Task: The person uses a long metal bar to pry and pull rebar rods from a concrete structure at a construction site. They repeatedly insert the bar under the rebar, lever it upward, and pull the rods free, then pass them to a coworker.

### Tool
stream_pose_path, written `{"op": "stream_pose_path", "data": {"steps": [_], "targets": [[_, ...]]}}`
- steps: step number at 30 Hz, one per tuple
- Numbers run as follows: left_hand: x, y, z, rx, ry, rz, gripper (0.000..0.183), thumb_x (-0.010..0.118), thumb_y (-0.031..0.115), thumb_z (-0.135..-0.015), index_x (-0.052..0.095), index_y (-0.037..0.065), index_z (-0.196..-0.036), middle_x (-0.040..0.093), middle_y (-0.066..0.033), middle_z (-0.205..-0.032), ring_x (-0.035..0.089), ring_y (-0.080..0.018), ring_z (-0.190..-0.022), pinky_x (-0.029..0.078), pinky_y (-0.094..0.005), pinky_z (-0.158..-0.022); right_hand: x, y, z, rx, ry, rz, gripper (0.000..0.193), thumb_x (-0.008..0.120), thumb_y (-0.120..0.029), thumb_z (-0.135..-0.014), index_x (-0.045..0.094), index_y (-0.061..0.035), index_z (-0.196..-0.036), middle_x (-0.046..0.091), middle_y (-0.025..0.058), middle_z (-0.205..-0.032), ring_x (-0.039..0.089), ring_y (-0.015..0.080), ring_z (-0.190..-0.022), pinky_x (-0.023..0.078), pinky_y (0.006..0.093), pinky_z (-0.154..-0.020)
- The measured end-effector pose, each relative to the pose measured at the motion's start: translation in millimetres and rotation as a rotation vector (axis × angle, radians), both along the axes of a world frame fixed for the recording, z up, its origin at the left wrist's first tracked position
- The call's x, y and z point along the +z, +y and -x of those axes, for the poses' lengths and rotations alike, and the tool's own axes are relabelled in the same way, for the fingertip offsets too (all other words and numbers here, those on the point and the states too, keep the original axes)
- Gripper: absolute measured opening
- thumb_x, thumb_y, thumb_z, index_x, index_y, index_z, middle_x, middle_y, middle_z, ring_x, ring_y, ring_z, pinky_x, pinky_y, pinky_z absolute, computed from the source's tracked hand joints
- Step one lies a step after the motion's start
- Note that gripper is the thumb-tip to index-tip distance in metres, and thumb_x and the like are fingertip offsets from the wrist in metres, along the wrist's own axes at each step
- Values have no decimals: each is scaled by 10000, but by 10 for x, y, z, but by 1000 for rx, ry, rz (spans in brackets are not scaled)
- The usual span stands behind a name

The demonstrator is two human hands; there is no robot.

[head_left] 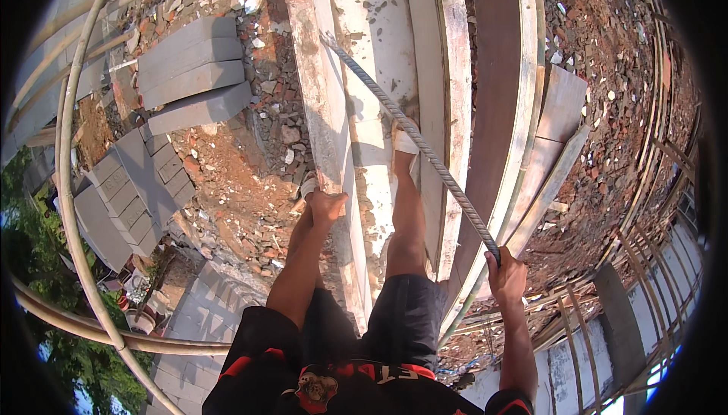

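My right hand (pixel 506 277) is closed around the near end of a ribbed steel bar (pixel 413 136). The bar slants away to the far left, across the pale channel (pixel 379 21) between long boards. Its thin, forked-looking tip lies over the left wooden board (pixel 312 74). My left hand (pixel 327 207) is low beside that board, its fingers curled; what they hold, if anything, is hidden. One foot (pixel 405 142) in a light strap stands inside the channel, under the bar. The other foot is partly hidden behind my left hand, outside the board.
Stacked grey blocks (pixel 189 66) and more blocks (pixel 133 195) lie left among broken brick rubble (pixel 227 180). Bamboo poles (pixel 72 187) cross the left side. Loose planks (pixel 557 112) lean along the right side, beside more rubble. A pale wall with upright sticks (pixel 580 347) stands lower right.
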State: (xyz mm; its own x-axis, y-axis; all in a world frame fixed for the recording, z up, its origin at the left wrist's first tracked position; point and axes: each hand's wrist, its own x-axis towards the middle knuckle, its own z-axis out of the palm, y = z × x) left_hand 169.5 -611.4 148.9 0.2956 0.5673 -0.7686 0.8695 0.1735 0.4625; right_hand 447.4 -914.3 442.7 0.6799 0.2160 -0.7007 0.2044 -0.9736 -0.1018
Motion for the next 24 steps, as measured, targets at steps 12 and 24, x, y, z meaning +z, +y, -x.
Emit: {"op": "stream_pose_path", "data": {"steps": [12,24], "targets": [[305,59,-328,-70,-130,-72,617,809,197,-637,510,-145,-1055,637,-274,-968,650,-352,-910,509,-384,-788,212,-163,-98,89,-27,31,241,671,-232,-833,538,-45,-759,583,156,-603,593,365,-520,426,436,-455],[897,-36,-2262,-705,-562,-698,833,854,279,-625,378,-2,-1248,317,-191,-1270,337,-376,-1178,314,-505,-985,669,134,-1986,553,-160,-14,235,672,-221,-826,538,-29,-811,562,135,-611,582,335,-525,418,413,-455]]}}
